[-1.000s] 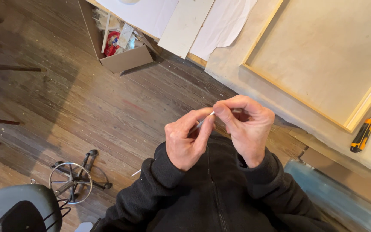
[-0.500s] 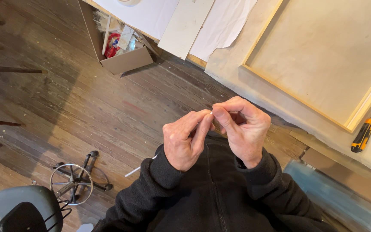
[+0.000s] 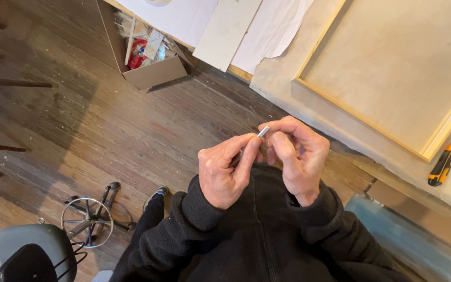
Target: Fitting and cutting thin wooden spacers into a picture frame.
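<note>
Both my hands are raised in front of my chest, over a dark fleece jacket. My left hand [image 3: 228, 169] and my right hand [image 3: 298, 156] meet at the fingertips around a small pale, silvery strip-like piece [image 3: 263, 131]. Only its short end shows above my fingers; the rest is hidden between them. Fingers of both hands are curled and pinched on it.
A wooden-framed stretched canvas [image 3: 392, 68] lies face down on a cloth-covered table at the right. An orange and black utility knife [image 3: 442, 164] rests beside the frame. An open cardboard box [image 3: 150, 52] of scraps sits on the plank floor. A grey stool [image 3: 32, 250] stands lower left.
My hands have stayed together at chest height, with the fingers shifting slightly on the small piece. The view has tilted a little, showing my shoe and leg.
</note>
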